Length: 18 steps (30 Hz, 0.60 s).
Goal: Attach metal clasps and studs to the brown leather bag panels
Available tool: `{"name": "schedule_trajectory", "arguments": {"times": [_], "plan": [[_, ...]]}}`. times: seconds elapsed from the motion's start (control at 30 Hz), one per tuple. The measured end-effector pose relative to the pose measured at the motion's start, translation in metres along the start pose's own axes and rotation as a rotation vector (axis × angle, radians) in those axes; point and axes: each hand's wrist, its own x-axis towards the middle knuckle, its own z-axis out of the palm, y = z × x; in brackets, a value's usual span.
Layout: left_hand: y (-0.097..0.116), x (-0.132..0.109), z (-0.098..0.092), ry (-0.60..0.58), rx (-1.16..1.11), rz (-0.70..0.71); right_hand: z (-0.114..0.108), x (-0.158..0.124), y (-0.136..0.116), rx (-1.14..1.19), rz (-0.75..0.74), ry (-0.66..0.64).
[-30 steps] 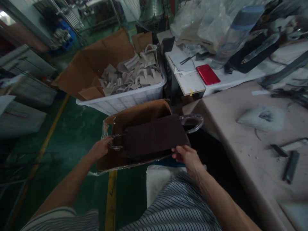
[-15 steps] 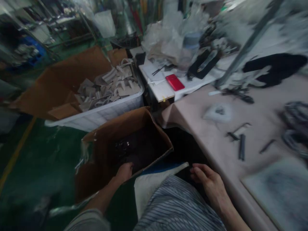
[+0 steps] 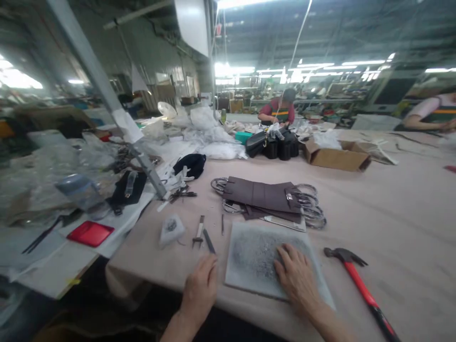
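1. Resting loosely spread on the pale grey rectangular board [image 3: 245, 259], the right hand [image 3: 296, 276] grasps nothing visible
2. Left hand [image 3: 200, 287] half-curled, near left; I cannot tell its contents
3. Stacked dark-brown flat panels [image 3: 260, 194] lie just beyond; a careless rightward sweep could knock the red-handled claw hammer [image 3: 359, 282]

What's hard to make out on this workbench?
In the head view:
Left hand: whether it holds anything; its curl hides the palm.
Brown stack: how many pieces; its top layer hides the rest.
Hammer: lower end, cut off by the bottom edge.
White packet: contents, too small and blurred.
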Motion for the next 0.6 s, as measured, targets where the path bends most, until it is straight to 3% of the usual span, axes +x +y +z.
{"name": "schedule_trajectory", "arguments": {"times": [0.13, 0.27, 0.4, 0.6], "plan": [[0.040, 0.108, 0.050, -0.276, 0.066, 0.076, 0.002, -0.008, 0.002, -0.017, 0.040, 0.006], [0.072, 0.180, 0.106, -0.466, 0.147, 0.119, -0.005, -0.008, -0.008, 0.003, 0.075, 0.016], [0.107, 0.216, 0.167, -0.567, 0.181, 0.241, -0.007, -0.009, -0.011, 0.042, 0.123, -0.007], [0.171, 0.241, 0.242, -0.626, 0.182, 0.426, 0.004, -0.014, -0.014, 0.101, 0.179, -0.053]]}}
